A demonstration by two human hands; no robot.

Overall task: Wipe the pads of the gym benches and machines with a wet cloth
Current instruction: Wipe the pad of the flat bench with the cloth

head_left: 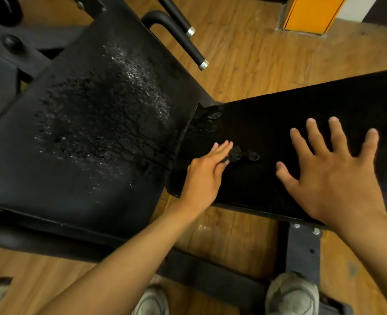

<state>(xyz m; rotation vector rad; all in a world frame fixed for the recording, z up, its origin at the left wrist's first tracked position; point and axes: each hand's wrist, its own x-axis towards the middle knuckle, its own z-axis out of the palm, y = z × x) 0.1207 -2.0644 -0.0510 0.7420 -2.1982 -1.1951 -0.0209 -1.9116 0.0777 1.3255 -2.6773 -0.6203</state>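
Head cam: seat pad (301, 123) = landmark. Left hand (207, 171) on its near-left corner, fingers straight, thumb pinching small dark wad (234, 153), likely wet cloth, can't confirm. Right hand (333, 173) over pad centre, fingers spread wide, holding nothing. Back pad (85, 123) left of seat pad, cracked, wet-speckled. Step: prob. starting seat pad wipe. Next: spread cloth, press flat, sweep w/ even strokes.
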